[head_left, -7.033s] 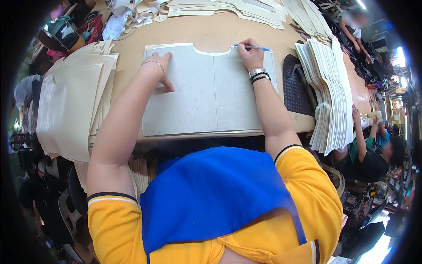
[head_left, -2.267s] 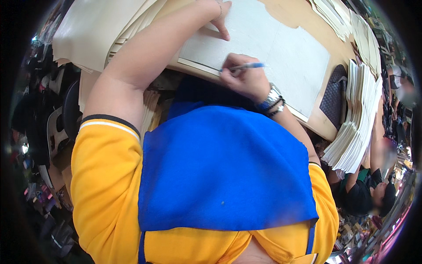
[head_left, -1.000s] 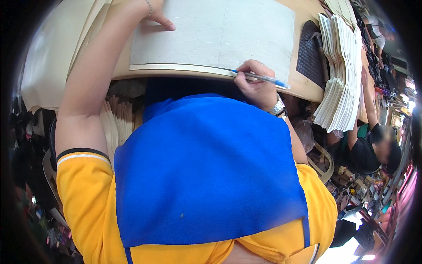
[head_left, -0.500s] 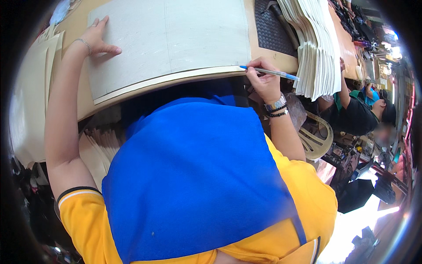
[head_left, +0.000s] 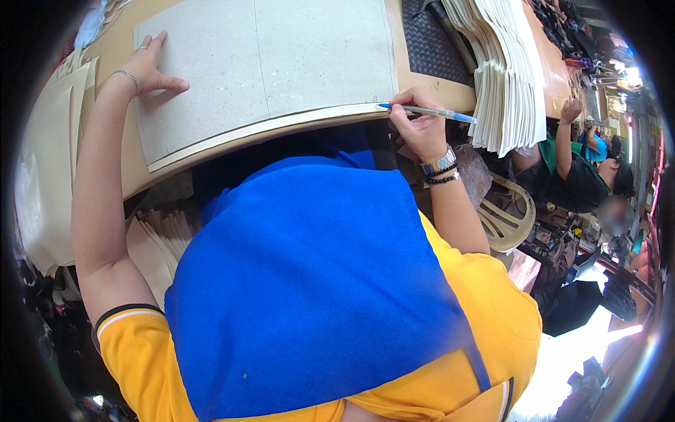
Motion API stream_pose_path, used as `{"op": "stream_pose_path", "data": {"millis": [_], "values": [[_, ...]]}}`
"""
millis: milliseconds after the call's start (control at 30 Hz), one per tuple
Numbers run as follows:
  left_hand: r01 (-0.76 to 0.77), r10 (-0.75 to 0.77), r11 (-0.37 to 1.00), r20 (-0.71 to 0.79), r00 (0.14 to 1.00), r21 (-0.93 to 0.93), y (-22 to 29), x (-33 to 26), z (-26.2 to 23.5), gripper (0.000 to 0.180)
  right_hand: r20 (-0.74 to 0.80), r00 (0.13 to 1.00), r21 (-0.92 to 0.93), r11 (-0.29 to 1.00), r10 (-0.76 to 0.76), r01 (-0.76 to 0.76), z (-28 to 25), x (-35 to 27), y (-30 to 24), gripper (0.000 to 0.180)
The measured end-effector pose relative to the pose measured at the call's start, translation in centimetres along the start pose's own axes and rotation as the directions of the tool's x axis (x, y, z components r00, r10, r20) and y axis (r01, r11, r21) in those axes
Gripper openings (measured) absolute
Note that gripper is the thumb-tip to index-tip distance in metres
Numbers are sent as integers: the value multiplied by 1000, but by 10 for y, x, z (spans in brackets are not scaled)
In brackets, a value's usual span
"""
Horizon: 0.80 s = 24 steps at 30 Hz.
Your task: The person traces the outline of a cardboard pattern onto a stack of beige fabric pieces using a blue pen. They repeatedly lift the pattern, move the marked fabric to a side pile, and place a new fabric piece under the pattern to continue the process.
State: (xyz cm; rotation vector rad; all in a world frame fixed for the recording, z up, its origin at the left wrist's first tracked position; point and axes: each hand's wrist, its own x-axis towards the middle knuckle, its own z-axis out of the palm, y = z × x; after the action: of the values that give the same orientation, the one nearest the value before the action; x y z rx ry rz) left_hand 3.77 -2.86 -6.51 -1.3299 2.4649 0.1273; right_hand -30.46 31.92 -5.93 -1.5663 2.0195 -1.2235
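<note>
A large pale grey board (head_left: 211,77) lies over a cream sheet (head_left: 281,119) at the table's near edge; a thin strip of the sheet shows along the board's near side. Faint lines run across the board. My left hand (head_left: 146,70) is spread on the board's left edge, fingers and thumb apart. In my right hand (head_left: 422,123) is a blue-capped pen (head_left: 432,111), pinched between thumb and fingers. Its blue tip end points left, at the near right corner of the board and the strip.
To the right stand a tall stack of cream sheets (head_left: 510,91), a dark textured mat (head_left: 436,42) and a hammer-like tool (head_left: 450,35) on it. More cream sheets (head_left: 49,169) hang at the left. A plastic chair (head_left: 510,214) and another person (head_left: 569,176) are at the right.
The board, both my hands and the pen appear slightly further left in view. The other person's hand at the right has risen away from the table edge.
</note>
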Motion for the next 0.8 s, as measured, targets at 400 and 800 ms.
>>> {"op": "stream_pose_path", "data": {"millis": [400, 800], "values": [[-22, 22, 999, -11, 1000, 41, -6, 0, 0, 139, -16, 997, 92, 993, 81, -79, -2, 2, 13, 10], [36, -33, 994, 31, 999, -101, 56, -86, -6, 133, -98, 934, 167, 931, 345, -326, -28, 37, 35, 57]]}}
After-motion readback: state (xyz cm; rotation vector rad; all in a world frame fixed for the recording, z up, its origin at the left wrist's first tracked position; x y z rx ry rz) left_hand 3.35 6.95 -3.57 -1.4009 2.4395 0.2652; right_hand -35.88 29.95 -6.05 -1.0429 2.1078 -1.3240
